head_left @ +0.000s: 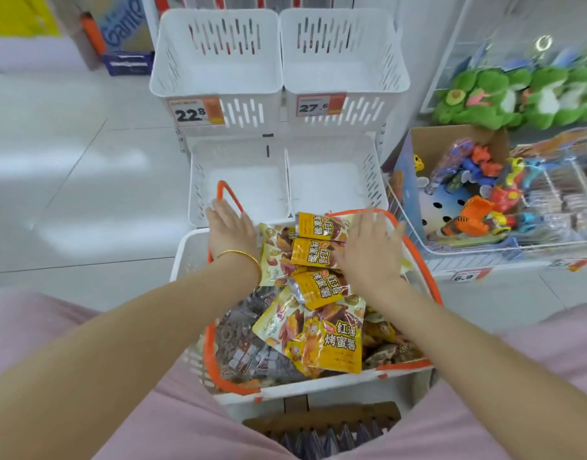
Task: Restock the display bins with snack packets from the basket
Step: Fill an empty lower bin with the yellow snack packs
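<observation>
The restock looks barely begun. All four white display bins are bare: the lower pair [242,180] just beyond both grips, and the upper pair [215,61] farther beyond and above them, with price tags [192,112] on their fronts. The basket [208,356] under the grips is heaped with snack packets, yellow ones [322,254] on top between the two grips and dark ones [245,346] nearer the person, below the left forearm. The left grip [230,229] lies flat with straight fingers at the basket's far left corner and holds nothing. The right grip [365,250] is spread apart, palm down on the yellow packets, with nothing pinched. So every packet is still to be moved, by my reading. The raised orange handle [227,192] stands just beyond the left grip, between it and the lower left bin, and a lifted packet may catch on it. To the right of the right grip sit a box of plastic toys [478,180] and green plush toys [518,94], outside the likely path.
</observation>
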A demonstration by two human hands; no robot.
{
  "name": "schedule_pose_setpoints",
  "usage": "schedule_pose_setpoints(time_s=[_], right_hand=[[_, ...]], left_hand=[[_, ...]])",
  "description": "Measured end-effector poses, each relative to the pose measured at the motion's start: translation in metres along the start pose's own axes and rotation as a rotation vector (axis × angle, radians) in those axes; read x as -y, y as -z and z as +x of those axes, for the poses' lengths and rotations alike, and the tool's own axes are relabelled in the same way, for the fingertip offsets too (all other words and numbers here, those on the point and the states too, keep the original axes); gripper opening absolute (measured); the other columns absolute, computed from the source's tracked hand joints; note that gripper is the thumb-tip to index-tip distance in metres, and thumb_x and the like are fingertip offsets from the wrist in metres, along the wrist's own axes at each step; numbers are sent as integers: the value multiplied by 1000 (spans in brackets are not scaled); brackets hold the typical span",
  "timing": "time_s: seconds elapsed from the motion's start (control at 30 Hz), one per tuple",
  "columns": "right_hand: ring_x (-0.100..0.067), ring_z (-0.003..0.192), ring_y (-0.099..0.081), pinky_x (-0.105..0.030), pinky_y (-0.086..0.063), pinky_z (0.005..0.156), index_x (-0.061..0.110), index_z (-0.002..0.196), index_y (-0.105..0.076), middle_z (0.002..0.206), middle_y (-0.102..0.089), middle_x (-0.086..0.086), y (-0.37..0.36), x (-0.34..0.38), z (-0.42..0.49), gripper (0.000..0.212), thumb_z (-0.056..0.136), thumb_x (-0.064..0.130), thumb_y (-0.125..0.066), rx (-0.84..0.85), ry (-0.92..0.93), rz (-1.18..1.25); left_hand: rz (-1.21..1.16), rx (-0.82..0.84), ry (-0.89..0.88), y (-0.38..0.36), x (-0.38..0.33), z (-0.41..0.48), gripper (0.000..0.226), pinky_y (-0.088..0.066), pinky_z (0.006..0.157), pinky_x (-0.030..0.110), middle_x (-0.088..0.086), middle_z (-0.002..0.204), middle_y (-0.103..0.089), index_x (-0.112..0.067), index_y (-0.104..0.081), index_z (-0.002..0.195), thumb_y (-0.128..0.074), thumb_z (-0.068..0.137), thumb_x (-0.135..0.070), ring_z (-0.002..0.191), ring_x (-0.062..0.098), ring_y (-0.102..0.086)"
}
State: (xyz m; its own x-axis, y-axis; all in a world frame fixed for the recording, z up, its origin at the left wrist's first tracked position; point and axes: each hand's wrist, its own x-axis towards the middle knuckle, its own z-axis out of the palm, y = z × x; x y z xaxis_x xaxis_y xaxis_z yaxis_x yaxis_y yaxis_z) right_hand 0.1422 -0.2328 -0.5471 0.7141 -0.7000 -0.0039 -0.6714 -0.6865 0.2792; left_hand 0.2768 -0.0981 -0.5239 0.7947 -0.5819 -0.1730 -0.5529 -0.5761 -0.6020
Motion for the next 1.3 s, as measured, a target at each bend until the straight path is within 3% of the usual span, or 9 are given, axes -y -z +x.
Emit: schedule_pose_setpoints(time_s=[0.17,0.37,0.5,0.6,0.77,0.9,1.3], right_hand=[[-33,142,-21,-59,-21,109,6,150,-14,156,-19,-15,-18,37,-10,73,97,55,-25,-50,135,188],[-30,133,-34,-53,-29,107,12,144,-30,147,-36,-9,-27,22,24,60,98,51,-27,-132,106,367],[-32,124,-41,-50,-36,97,17,135,-41,134,-46,-8,-36,4,72,54,97,52,-26,-63,136,420],[-32,127,-39,-51,-36,101,21,137,-40,140,-43,-7,-44,-3,112,62,93,56,-15,70,230,430],[-30,140,-23,-55,-20,111,34,146,-28,156,-24,4,-67,5,152,63,93,65,-15,308,264,432],[-31,134,-32,-56,-21,109,37,143,-31,149,-38,2,-79,12,150,67,89,69,-8,266,224,414],[-30,137,-24,-58,-19,110,37,143,-31,148,-37,3,-76,12,143,65,90,67,-10,279,141,492]], left_hand=[[-100,139,136,-42,12,6,71,-10,114,55,31,152,-3,-10,11,148,-19,98,-51,140,49,-3],[-527,-22,-122,-60,-27,24,59,-9,117,48,16,157,-3,-16,-2,150,-16,100,-45,144,34,-2],[-716,-99,-179,-62,-44,67,57,-6,117,47,7,158,-9,-23,-9,150,-13,99,-48,145,27,-2],[-753,-46,-173,-71,-47,94,55,1,117,50,3,158,-5,-29,-9,150,-11,98,-49,145,27,2],[-761,-6,-167,-95,-53,120,61,5,116,52,-1,159,4,-36,-9,149,-5,93,-60,144,32,6],[-837,-62,-199,-106,-55,124,87,9,115,50,-3,158,6,-37,-11,148,8,70,-70,144,30,11],[-940,-13,-298,-98,-52,139,88,19,110,52,-6,157,13,-36,-15,148,1,69,-72,141,27,24]])
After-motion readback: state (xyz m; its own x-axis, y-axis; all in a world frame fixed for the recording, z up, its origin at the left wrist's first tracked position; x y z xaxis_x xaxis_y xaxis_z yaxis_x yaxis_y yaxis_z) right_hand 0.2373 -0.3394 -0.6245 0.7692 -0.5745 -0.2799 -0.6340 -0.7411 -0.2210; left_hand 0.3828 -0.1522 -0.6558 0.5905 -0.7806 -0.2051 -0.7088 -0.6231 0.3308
